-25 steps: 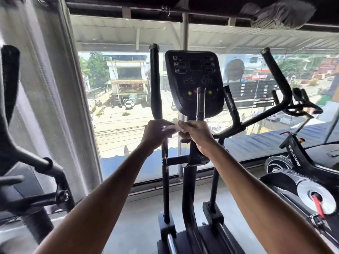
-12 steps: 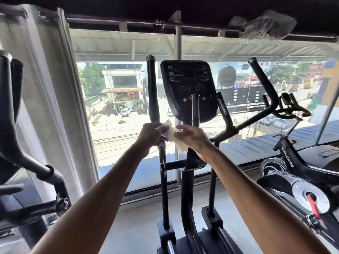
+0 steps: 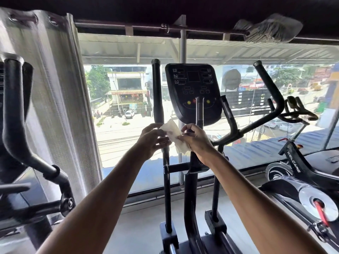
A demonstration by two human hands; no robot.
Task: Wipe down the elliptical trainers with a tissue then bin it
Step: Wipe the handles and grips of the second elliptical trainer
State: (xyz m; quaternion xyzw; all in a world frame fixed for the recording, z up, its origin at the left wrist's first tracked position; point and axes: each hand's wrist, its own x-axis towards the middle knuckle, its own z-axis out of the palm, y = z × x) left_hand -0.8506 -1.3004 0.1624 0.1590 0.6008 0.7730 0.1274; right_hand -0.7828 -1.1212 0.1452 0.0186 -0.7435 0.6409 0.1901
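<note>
The tissue (image 3: 172, 133) is held stretched below the console (image 3: 192, 85), pinched at its upper-left edge by the left hand (image 3: 153, 139) and at its lower-right by the right hand (image 3: 197, 141), with the upright handlebar (image 3: 157, 92) standing just behind the nearer left hand.

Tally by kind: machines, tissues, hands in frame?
elliptical trainers: 2 (centre elliptical, left-edge elliptical, only partly in view)
spin bike: 1
tissue: 1
hands: 2 (left hand, right hand)
total: 6
</note>
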